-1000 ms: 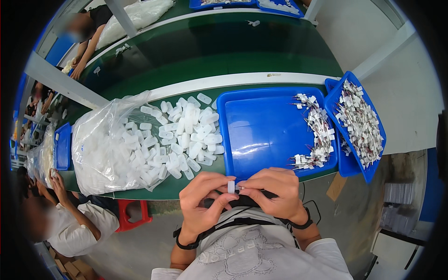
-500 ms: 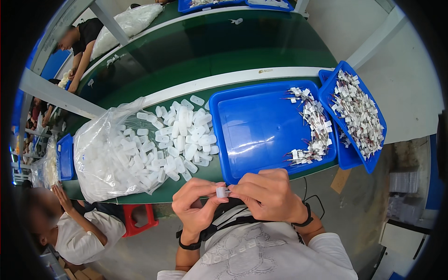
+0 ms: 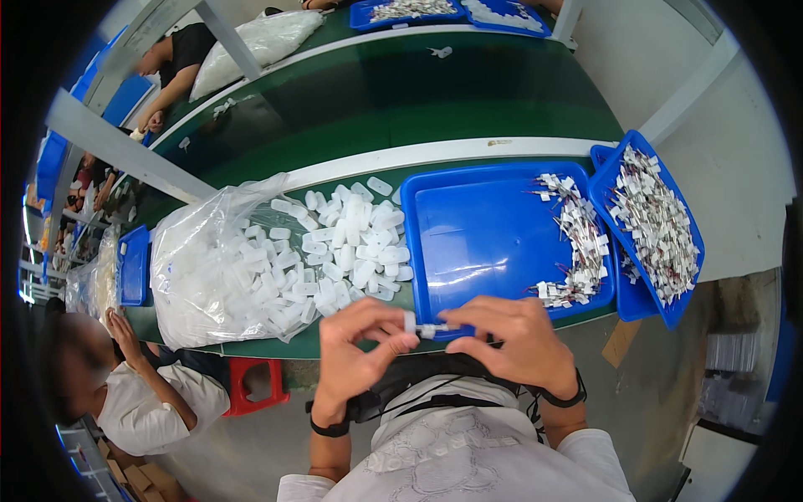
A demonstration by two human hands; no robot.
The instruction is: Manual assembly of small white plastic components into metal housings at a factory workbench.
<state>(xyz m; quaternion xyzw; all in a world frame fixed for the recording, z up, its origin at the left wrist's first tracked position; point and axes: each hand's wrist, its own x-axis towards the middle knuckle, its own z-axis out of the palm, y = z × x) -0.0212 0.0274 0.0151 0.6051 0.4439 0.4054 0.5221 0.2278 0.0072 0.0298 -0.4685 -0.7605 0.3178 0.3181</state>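
Observation:
My left hand (image 3: 361, 341) pinches a small whitish translucent plastic shell (image 3: 410, 322) between thumb and fingers, just in front of the large blue tray. A small white piece with a thin end (image 3: 429, 331) sticks out of the shell toward the right. Around that thin end, my right hand (image 3: 512, 339) has its thumb and forefinger apart; whether a fingertip touches it is hard to make out. Many similar shells (image 3: 355, 234) are heaped left of the tray, partly inside a clear plastic bag (image 3: 188, 284).
The blue tray (image 3: 468, 226) holds small wired white parts (image 3: 581, 243) along its right side. A tilted blue tray (image 3: 657, 226) full of such parts rests at the right. Beyond a white rail (image 3: 452, 152) runs a green surface (image 3: 418, 92). Another person (image 3: 159, 402) sits at the left.
My right thumb and forefinger have spread apart, and more of the small piece shows beside the shell. My left hand keeps its pinch. The whole view has shifted slightly.

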